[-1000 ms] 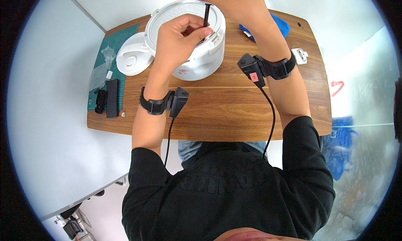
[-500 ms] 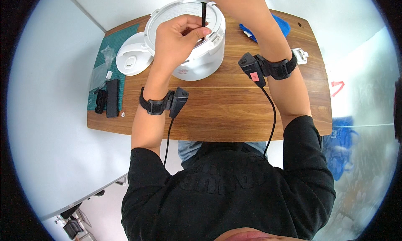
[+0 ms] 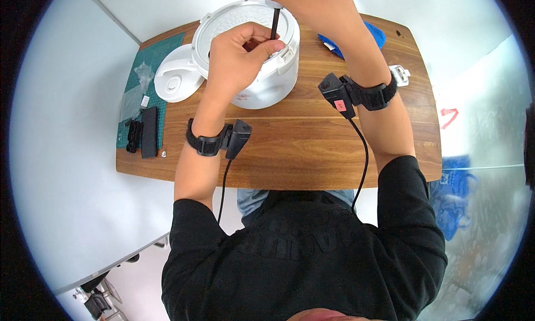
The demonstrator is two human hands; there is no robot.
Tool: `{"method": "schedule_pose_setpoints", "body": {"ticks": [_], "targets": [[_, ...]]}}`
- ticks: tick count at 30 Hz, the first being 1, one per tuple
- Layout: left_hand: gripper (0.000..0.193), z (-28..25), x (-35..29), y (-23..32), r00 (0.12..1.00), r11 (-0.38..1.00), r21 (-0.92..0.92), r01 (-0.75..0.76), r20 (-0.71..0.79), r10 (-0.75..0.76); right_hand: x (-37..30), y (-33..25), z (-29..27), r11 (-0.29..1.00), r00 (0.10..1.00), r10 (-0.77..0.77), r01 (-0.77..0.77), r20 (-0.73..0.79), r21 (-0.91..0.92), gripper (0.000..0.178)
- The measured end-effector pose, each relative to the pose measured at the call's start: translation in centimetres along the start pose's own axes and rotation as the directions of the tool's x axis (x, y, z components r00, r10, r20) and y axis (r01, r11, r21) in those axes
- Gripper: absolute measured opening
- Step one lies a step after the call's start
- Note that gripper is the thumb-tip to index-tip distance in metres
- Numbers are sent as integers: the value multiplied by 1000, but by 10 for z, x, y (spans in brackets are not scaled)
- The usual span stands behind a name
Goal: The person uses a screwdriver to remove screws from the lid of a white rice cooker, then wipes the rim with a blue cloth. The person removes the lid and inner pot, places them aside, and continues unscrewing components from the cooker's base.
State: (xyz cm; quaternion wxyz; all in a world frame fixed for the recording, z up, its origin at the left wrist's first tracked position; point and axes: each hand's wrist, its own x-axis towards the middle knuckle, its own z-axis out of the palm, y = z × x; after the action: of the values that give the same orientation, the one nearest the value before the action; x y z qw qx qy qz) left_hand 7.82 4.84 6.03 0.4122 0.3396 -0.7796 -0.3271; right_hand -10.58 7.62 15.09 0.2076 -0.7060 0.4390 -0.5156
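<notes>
A white round appliance (image 3: 267, 93), like a rice cooker, stands at the far middle of the table. My right hand (image 3: 309, 6), partly cut off by the upper picture edge, is closed around the pale handle of a screwdriver (image 3: 275, 22). The dark shaft points down, slightly tilted, toward the appliance's front rim. My left hand (image 3: 238, 53) lies over that rim, thumb and fingers pinching around the lower shaft. Its fingers hide the tip and whatever is under it. A white part with a raised handle, perhaps the lid (image 3: 189, 87), sits against the appliance's left side.
A green cutting mat (image 3: 160, 53) on the left carries clear plastic bags (image 3: 132, 102), a dark grey oblong case (image 3: 149, 132) and a small black item (image 3: 134, 136). At the back right lies a blue cloth (image 3: 374, 36). A white plastic piece (image 3: 400, 75) rests by my right wrist.
The screwdriver and my right hand have shifted slightly to the right, and the shaft leans a little more. My left hand has moved slightly right and still pinches near the shaft.
</notes>
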Motion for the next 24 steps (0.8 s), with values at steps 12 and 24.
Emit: {"method": "schedule_pose_setpoints", "body": {"ticks": [12,24], "targets": [[15,2,4,1,999,999,-17,34,-12,-34,1,19,14,961,984,-10,59,-179,272,55],[21,-1,0,3,994,998,16,-63,91,61,-1,18,4,951,989,-26,69,-144,302,50]]}}
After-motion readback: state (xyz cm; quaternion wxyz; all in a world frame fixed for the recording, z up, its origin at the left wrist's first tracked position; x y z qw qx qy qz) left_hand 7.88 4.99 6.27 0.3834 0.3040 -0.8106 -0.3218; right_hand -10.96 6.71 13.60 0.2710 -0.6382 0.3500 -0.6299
